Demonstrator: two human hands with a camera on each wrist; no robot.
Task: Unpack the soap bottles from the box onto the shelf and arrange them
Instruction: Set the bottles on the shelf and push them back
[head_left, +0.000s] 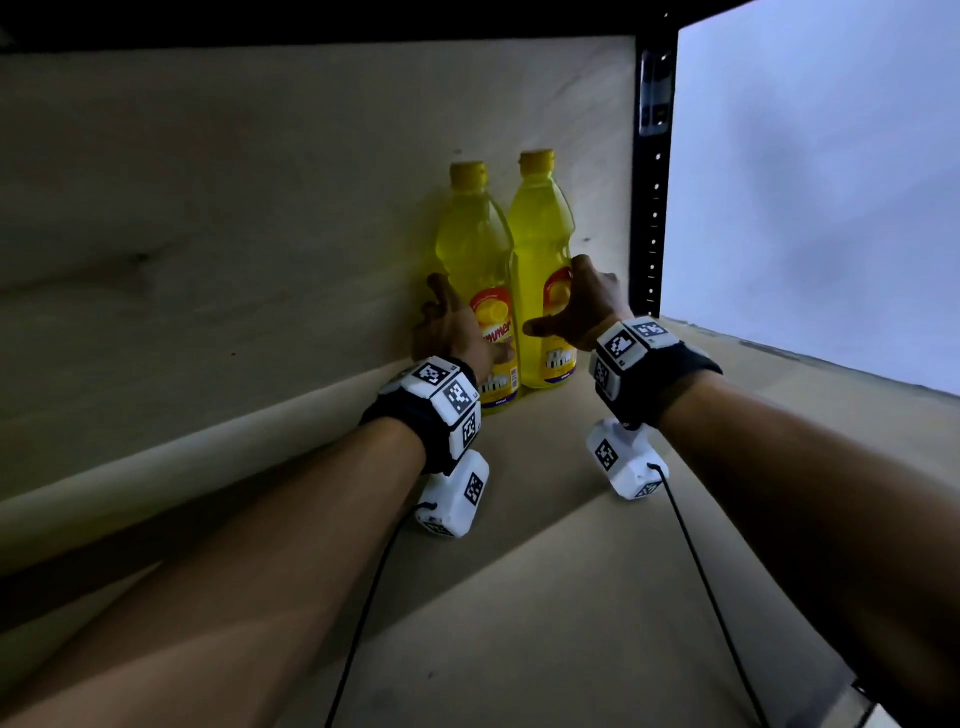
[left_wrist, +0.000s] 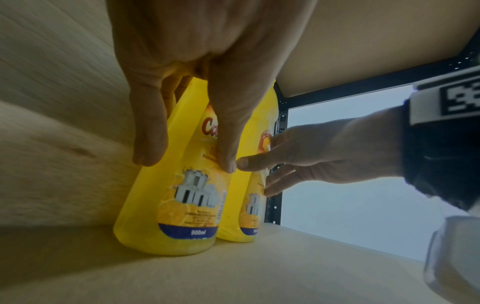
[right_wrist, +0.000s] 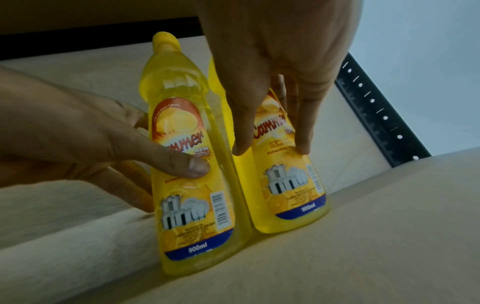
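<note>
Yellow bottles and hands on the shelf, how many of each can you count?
Yellow soap bottles: 2, the left bottle and the right bottle, standing upright side by side on the shelf.
Hands: 2, the left hand on the left bottle, the right hand on the right bottle.
Total: 4.

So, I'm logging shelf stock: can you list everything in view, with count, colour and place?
soap bottles: 2, yellow, upright side by side at the shelf's back right corner; left bottle, right bottle
shelf board: 1, pale wood, under the bottles
back panel: 1, pale wood
upright post: 1, black, right of the bottles
wrist trackers: 2, white and black
left hand: grip on the left bottle
right hand: grip on the right bottle
</note>
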